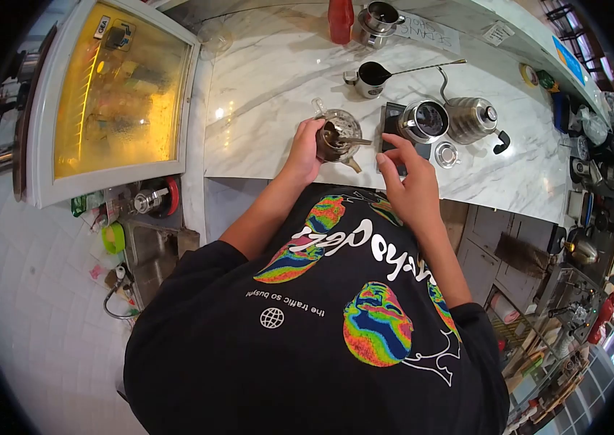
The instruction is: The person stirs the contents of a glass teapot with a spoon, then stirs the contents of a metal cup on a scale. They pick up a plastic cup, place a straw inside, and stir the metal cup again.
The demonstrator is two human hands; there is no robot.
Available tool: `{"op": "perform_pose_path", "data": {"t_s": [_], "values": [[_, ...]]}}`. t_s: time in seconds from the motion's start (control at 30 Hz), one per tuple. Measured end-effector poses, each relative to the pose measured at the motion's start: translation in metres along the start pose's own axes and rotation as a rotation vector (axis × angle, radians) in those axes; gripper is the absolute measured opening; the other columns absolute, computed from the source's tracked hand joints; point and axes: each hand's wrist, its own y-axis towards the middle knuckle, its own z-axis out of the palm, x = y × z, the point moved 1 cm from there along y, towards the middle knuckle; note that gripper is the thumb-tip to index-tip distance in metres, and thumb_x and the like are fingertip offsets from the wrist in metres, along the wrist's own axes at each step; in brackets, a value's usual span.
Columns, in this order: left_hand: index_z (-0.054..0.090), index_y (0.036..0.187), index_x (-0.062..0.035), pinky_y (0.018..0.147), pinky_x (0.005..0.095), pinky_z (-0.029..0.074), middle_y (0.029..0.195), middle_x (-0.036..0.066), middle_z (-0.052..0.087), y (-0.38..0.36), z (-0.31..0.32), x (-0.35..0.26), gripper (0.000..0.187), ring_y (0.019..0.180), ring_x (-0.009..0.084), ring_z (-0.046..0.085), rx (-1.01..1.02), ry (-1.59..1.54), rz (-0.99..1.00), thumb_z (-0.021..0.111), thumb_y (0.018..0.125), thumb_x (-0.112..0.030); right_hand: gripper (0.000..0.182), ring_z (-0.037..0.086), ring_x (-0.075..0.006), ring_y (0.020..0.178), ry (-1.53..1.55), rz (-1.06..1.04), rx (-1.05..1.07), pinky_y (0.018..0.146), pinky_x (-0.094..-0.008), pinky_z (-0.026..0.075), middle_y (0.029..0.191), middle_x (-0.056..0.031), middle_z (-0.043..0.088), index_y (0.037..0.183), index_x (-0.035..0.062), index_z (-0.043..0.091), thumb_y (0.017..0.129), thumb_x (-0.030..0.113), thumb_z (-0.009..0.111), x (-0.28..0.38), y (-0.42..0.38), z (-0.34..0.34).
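My left hand (306, 151) is closed round a small metal cup (330, 150) at the counter's front edge. A spoon (354, 141) rests in the cup, its handle pointing right. Behind and partly under the cup is a clear glass vessel (344, 122) with a handle. My right hand (412, 180) hovers to the right, its fingers bent and apart with nothing visible in them. It is nearest a dark flat scale (391, 129) and a metal vessel with dark contents (425, 122). A small round metal lid (447, 154) lies beside them.
On the marble counter (270, 87) stand a gooseneck kettle (472, 119), a metal cup (372, 78) with a long-handled spoon, stacked metal cups (379, 23) and a red bottle (340, 22). A glass-door cooler (115, 94) is at left, above a sink (153, 257).
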Motion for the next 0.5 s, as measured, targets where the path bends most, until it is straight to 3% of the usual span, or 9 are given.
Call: {"op": "perform_pose_path", "data": {"t_s": [0.07,0.27,0.5], "values": [[0.050,0.129,-0.0106,0.080,0.0415,0.060,0.115,0.007,0.064,0.009,-0.011,0.002,0.040,0.100,0.0195,0.069,-0.054,0.026,0.000,0.064,0.100,-0.034,0.032,0.075,-0.0243,0.081,0.021,0.043,-0.010,0.101,-0.0486,0.046,0.088,-0.0075,0.077,0.129,0.0062,0.066,0.098,0.017,0.070,-0.002,-0.004,0.005],[0.054,0.125,-0.0120,0.078,0.0404,0.060,0.110,0.005,0.066,0.026,-0.034,0.005,0.036,0.096,0.0179,0.068,-0.191,0.136,-0.016,0.065,0.099,-0.034,0.032,0.074,-0.0230,0.088,-0.114,0.104,-0.065,0.109,-0.0544,0.040,0.096,-0.0050,0.077,0.129,0.0085,0.068,0.100,0.022,0.069,-0.013,-0.022,0.021],[0.057,0.123,-0.0075,0.073,0.0349,0.057,0.106,0.005,0.067,0.046,-0.059,0.015,0.037,0.091,0.0157,0.067,-0.135,0.269,-0.002,0.067,0.099,-0.035,0.031,0.071,-0.0237,0.092,-0.113,0.204,-0.068,0.112,-0.0560,0.036,0.098,-0.0043,0.077,0.129,0.0111,0.068,0.101,0.026,0.069,-0.020,-0.032,0.034]]}}
